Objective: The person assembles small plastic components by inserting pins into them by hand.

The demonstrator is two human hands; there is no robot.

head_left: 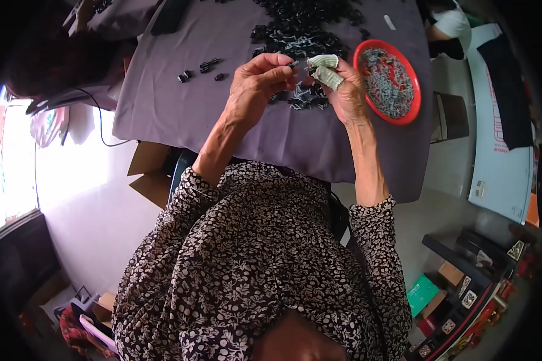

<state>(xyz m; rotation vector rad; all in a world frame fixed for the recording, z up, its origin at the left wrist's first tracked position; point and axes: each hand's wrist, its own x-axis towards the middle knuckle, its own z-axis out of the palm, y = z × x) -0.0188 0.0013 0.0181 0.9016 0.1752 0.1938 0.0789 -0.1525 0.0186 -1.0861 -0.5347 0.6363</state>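
Over the table my left hand pinches a small black plastic part between thumb and fingertips. Facing it, a short gap away, is my right hand. Pale green ribbed finger covers sleeve its thumb and forefinger. Those covered fingertips are closed together; whatever they hold is too small to make out. Beneath and beyond both hands spreads a heap of black parts mixed with grey pieces. To the right of my right hand stands a red plastic basin holding many small grey pieces.
A purple-grey cloth covers the table. Several black parts lie apart on its left side. A white strip lies at the far right. Other people sit at the far left and far right. An open cardboard box is below the table's left edge.
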